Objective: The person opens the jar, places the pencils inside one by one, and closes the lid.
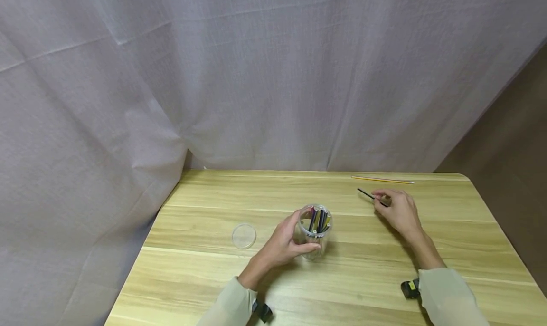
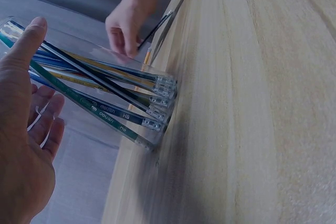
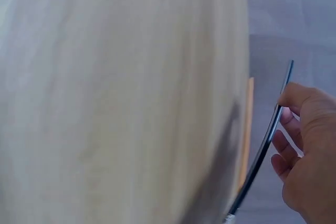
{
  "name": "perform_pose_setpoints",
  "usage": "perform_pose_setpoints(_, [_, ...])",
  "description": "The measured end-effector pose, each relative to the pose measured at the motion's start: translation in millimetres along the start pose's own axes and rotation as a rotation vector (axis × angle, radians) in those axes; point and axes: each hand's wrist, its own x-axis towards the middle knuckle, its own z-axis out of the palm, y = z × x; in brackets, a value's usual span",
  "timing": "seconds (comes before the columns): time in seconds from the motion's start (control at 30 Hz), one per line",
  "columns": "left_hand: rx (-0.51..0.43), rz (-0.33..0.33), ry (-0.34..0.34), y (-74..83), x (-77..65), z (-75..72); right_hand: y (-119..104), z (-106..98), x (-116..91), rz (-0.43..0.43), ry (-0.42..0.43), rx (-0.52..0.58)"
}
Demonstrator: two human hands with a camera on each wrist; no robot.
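Note:
My left hand (image 1: 284, 243) grips a clear plastic jar (image 1: 315, 250), fingers and thumb around its side. Several pencils (image 2: 100, 90) stand in the jar, and their clear-capped ends rest at its bottom in the left wrist view. On the right, my right hand (image 1: 399, 212) pinches a dark pencil (image 3: 262, 148) between thumb and fingers. One end of that pencil is angled toward the far left in the head view. Beyond the right hand, a yellow pencil (image 1: 382, 179) lies along the table's back edge.
A round clear lid (image 1: 244, 236) lies on the wooden table (image 1: 192, 269), left of the jar. Grey curtain (image 1: 265, 79) hangs behind the table and down its left side. A brown surface (image 1: 513, 174) stands beyond the right edge.

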Motion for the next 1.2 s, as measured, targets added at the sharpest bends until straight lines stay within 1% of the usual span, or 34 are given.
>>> perform_pose_setpoints(0.2, [-0.001, 0.003, -0.001, -0.9, 1.2, -0.7, -23.8, -8.2, 8.5, -0.073, 0.058, 0.04])
perform_pose_setpoints(0.43, [0.003, 0.009, -0.003, -1.4, 2.1, -0.5, -60.1, -23.3, 17.6, -0.091, 0.112, 0.095])
perform_pose_setpoints(0.63, [0.004, 0.009, 0.003, -2.1, 2.5, -0.1, -94.5, -40.2, 24.1, -0.118, 0.154, 0.165])
perform_pose_setpoints(0.9, [-0.008, -0.001, -0.002, -3.3, 3.9, 1.2, -142.6, -64.8, 25.8, -0.174, 0.236, 0.334])
perform_pose_setpoints(1.0, [-0.004, 0.003, 0.003, -3.1, 4.2, 2.1, -157.3, -72.5, 24.7, -0.181, 0.256, 0.396])
perform_pose_setpoints(1.03, [-0.003, 0.002, 0.005, -2.9, 4.2, 2.4, -158.8, -73.9, 24.0, -0.182, 0.257, 0.42])
perform_pose_setpoints(1.2, [0.005, 0.006, 0.012, -2.7, 3.4, 3.2, -176.9, -84.3, 20.0, -0.195, 0.263, 0.605])
